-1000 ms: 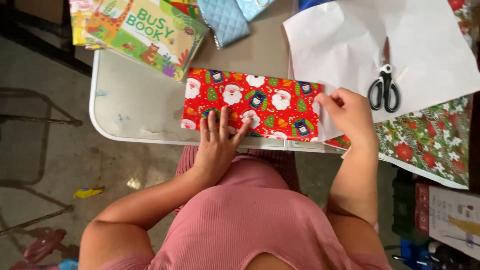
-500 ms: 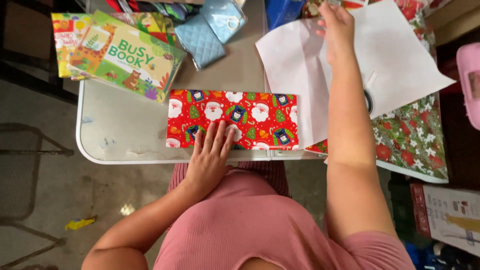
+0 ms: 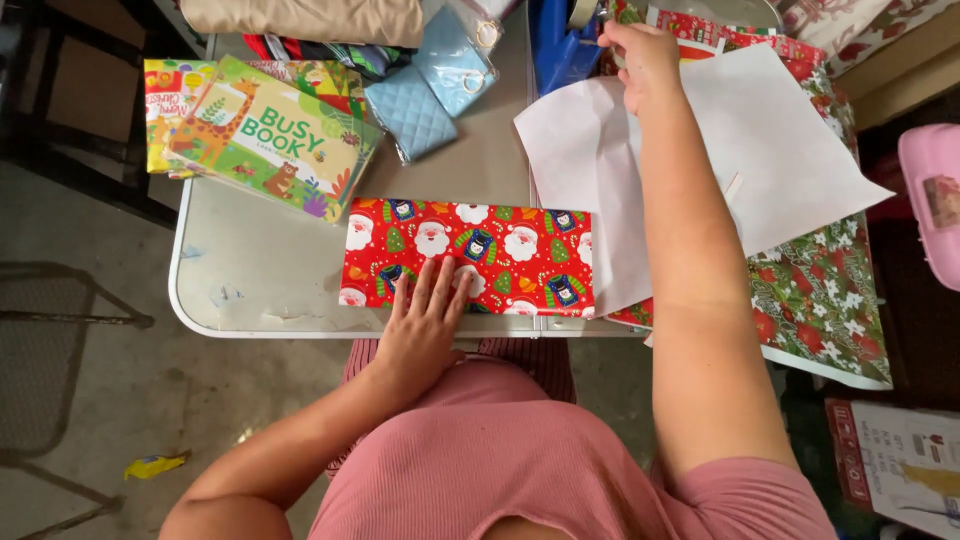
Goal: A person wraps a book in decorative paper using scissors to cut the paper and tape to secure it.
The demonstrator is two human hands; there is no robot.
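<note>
Our right hand (image 3: pixel 640 55) hides whatever it pinches, arm outstretched; our left hand (image 3: pixel 428 315) presses flat, fingers spread, on the red Santa-print wrapped box (image 3: pixel 480 245).

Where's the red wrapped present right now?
The red wrapped present lies at the table's near edge, centre of the head view, under the left hand, beside the white paper sheet.

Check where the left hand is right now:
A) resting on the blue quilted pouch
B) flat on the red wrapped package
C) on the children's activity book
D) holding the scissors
B: the left hand lies palm down, fingers spread, on the red wrapped package at the table's near edge, while the right hand reaches to the far side above the white paper sheet.
</note>
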